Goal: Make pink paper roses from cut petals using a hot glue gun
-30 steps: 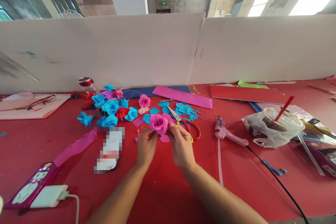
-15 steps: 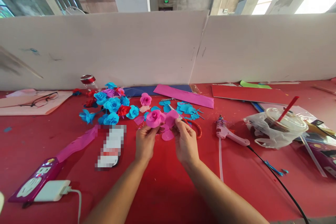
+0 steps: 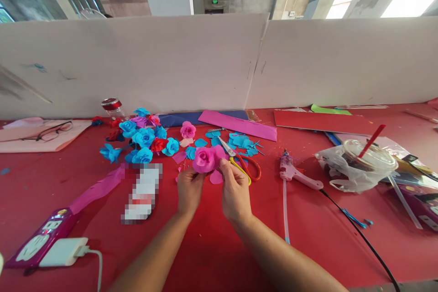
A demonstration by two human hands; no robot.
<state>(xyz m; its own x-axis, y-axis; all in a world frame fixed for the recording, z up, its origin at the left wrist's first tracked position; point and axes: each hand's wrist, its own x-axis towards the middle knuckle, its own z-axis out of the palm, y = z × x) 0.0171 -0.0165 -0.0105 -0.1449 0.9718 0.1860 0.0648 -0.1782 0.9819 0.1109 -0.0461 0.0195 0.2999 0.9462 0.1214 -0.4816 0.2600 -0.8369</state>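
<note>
My left hand is closed on the underside of a pink paper rose, holding it upright above the red table. In my right hand, a loose pink paper petal is pinched between thumb and fingers, its edge against the rose's right side. Another pink petal lies just below, between the hands. Scissors with red and yellow handles rest right behind my right hand. Blue paper petals are scattered beyond them. A finished pink flower lies farther back.
Blue, red and purple paper flowers are heaped at the left, behind a blurred-out phone. A pink glue gun with its black cord lies right. Beyond it stands a lidded cup in a plastic bag. A power strip sits front left.
My right hand has moved left, bringing the petal from beside the rose up against it. The scissors now show more fully. The view has shifted slightly.
</note>
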